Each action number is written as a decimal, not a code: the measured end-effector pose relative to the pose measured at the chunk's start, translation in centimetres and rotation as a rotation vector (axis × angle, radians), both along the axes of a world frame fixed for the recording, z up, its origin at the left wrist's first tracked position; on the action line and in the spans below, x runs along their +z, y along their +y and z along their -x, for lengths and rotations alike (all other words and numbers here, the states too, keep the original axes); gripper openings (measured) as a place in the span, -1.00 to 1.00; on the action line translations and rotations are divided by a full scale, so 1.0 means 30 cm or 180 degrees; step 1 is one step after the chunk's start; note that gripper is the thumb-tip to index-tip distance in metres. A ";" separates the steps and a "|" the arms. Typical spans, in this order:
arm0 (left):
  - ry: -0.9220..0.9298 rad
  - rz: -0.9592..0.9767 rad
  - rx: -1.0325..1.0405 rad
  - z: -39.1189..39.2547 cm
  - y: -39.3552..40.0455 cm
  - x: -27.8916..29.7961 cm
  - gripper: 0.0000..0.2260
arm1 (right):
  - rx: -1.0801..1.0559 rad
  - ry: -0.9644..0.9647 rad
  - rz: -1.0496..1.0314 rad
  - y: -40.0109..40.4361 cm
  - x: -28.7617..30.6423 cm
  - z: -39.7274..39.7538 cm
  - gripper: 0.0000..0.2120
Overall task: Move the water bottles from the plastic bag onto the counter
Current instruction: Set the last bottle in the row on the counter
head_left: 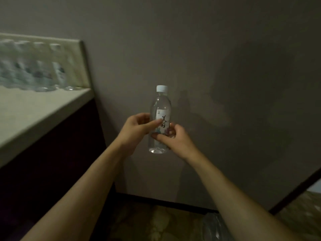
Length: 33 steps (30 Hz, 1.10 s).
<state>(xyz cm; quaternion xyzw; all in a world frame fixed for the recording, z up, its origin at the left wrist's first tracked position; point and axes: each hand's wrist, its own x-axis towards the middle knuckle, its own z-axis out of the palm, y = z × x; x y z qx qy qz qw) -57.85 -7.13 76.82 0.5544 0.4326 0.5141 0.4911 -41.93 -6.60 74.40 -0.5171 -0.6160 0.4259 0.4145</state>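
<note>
A clear water bottle [160,108] with a white cap and a white printed label is held upright in the air in front of the wall. My left hand [137,131] grips it from the left with the thumb across the label. My right hand [171,139] grips its lower part from the right. Several more water bottles [33,66] stand in a row at the back of the pale counter [34,112] on the left, blurred. The plastic bag [214,226] lies on the floor at the bottom, partly hidden by my right forearm.
A grey wall fills the view ahead. The counter's dark cabinet front [57,162] drops to the floor at the left. A patterned carpet [156,223] covers the floor below. A dark baseboard runs along the wall's foot.
</note>
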 end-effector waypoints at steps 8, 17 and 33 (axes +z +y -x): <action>0.0487 -0.0472 0.0687 0.511 -0.202 0.131 -0.57 | -0.0006 -0.0084 -0.0627 -0.115 0.108 0.568 -0.53; 0.0999 -0.0441 0.1443 0.902 -0.295 0.154 -0.55 | 0.0226 -0.0355 -0.0867 -0.185 0.135 0.974 -0.37; 0.0868 -0.0319 0.1725 1.275 0.059 0.142 -0.64 | 0.0264 -0.0656 -0.0864 0.206 0.154 1.377 -0.50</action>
